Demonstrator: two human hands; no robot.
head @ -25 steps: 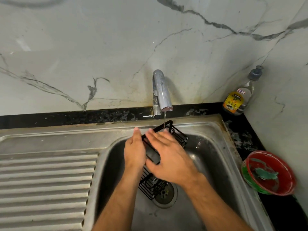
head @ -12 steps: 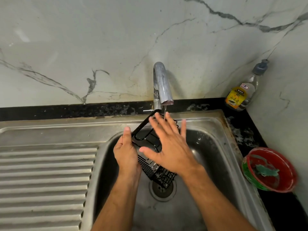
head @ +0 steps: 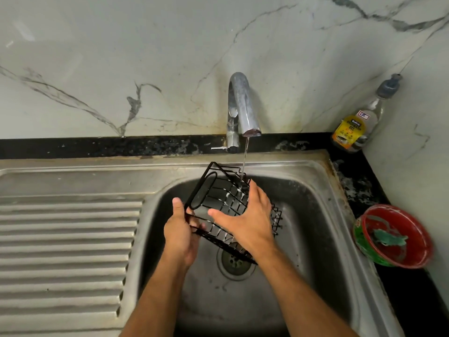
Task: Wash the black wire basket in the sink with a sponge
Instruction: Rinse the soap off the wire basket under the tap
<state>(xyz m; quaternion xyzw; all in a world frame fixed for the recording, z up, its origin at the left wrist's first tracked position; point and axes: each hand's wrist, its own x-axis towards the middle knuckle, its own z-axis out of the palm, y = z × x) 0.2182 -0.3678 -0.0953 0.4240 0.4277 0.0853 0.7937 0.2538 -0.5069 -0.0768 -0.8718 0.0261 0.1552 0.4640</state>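
At frame centre, left hand (head: 181,233) gripped the tipped-up wire basket (head: 220,203); right hand (head: 245,216), spread flat, rubbed it under running water — rinsing now.

home kitchen | steel sink (head: 323,181), tap (head: 243,105), dishwash gel bottle (head: 357,125)

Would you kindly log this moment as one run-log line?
step: rinsing | basket: tilted under tap stream, above sink | left hand: grips basket edge | right hand: rubs wires, no sponge

Dishwash bottle (head: 357,125) behind red bowl (head: 398,235), contents unclear.
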